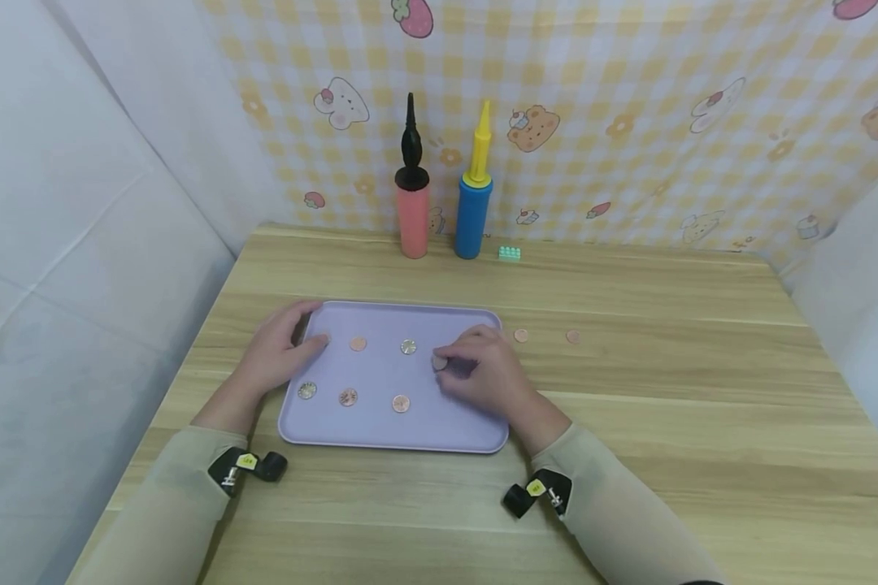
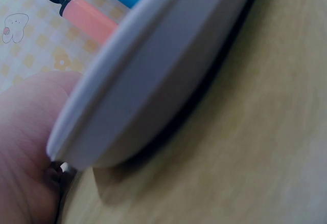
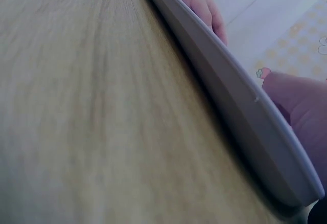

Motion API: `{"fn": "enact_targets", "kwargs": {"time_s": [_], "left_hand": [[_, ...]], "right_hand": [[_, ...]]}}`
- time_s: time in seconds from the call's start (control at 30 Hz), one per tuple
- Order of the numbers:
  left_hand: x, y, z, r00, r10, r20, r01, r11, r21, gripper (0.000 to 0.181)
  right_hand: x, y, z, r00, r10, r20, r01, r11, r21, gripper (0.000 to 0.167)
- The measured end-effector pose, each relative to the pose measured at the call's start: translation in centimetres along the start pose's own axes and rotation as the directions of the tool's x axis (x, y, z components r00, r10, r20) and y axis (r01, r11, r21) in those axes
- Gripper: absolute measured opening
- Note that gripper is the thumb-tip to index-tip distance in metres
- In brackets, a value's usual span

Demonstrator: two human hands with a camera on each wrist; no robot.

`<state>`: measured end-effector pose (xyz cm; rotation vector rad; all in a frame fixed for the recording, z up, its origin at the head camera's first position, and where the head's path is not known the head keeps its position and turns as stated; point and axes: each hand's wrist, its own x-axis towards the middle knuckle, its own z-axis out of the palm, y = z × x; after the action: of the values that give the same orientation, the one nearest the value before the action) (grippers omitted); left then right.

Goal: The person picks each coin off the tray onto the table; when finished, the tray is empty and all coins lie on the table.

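A lilac tray lies on the wooden table with several coins spread in it, among them a copper coin and a gold-coloured coin. Over its right half, my right hand pinches a greyish coin between thumb and fingers. My left hand rests at the tray's left rim, its thumb reaching inside and its fingers near the far left corner. Part of another coin by that thumb is hidden. In the wrist views the tray's side wall blocks the coins.
Two copper coins, a nearer coin and a farther coin, lie on the table right of the tray. At the back stand a pink-and-black hand pump and a blue-and-yellow pump, with a small green toy brick beside them.
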<state>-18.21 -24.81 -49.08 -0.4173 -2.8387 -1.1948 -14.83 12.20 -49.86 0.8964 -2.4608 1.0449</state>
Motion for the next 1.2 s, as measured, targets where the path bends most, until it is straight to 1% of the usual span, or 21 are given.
{"fn": "enact_targets", "kwargs": {"time_s": [0.07, 0.17, 0.37, 0.5, 0.7, 0.83, 1.0, 1.1, 1.2], "left_hand": [[0.0, 0.0, 0.0, 1.0, -0.004, 0.0, 0.004, 1.0, 0.001, 0.059], [0.0, 0.0, 0.0, 1.0, -0.008, 0.001, 0.008, 1.0, 0.001, 0.059], [0.1, 0.0, 0.1, 1.0, -0.002, 0.001, 0.002, 1.0, -0.001, 0.059], [0.1, -0.1, 0.1, 1.0, -0.004, 0.001, 0.004, 1.0, 0.001, 0.059], [0.0, -0.2, 0.1, 1.0, -0.007, 0.002, 0.007, 1.0, 0.01, 0.059], [0.1, -0.2, 0.1, 1.0, -0.01, 0.007, 0.01, 1.0, 0.007, 0.06], [0.2, -0.1, 0.1, 1.0, -0.022, 0.008, 0.022, 1.0, -0.002, 0.059], [0.2, -0.2, 0.1, 1.0, -0.019, 0.008, 0.019, 1.0, 0.004, 0.059], [0.2, -0.4, 0.2, 1.0, -0.014, 0.007, 0.014, 1.0, 0.007, 0.059]], "right_hand": [[0.0, 0.0, 0.0, 0.999, 0.024, -0.026, -0.022, 0.998, 0.052, 0.029], [0.1, -0.1, 0.0, 0.997, 0.058, -0.055, -0.053, 0.994, 0.091, 0.027], [0.1, -0.2, -0.1, 0.99, 0.126, -0.059, -0.12, 0.988, 0.097, 0.035], [0.1, -0.2, 0.0, 0.987, 0.15, -0.063, -0.144, 0.984, 0.101, 0.038], [0.2, -0.4, -0.1, 0.987, 0.146, -0.072, -0.138, 0.985, 0.106, 0.04], [0.1, -0.4, -0.1, 0.987, 0.141, -0.08, -0.132, 0.986, 0.105, 0.038], [-0.1, -0.2, -0.1, 0.988, 0.107, -0.111, -0.098, 0.992, 0.08, 0.033], [-0.5, 0.1, -0.2, 0.988, 0.086, -0.131, -0.078, 0.995, 0.06, 0.033], [-0.9, 0.4, -0.6, 0.986, 0.09, -0.142, -0.085, 0.995, 0.045, 0.035]]}}
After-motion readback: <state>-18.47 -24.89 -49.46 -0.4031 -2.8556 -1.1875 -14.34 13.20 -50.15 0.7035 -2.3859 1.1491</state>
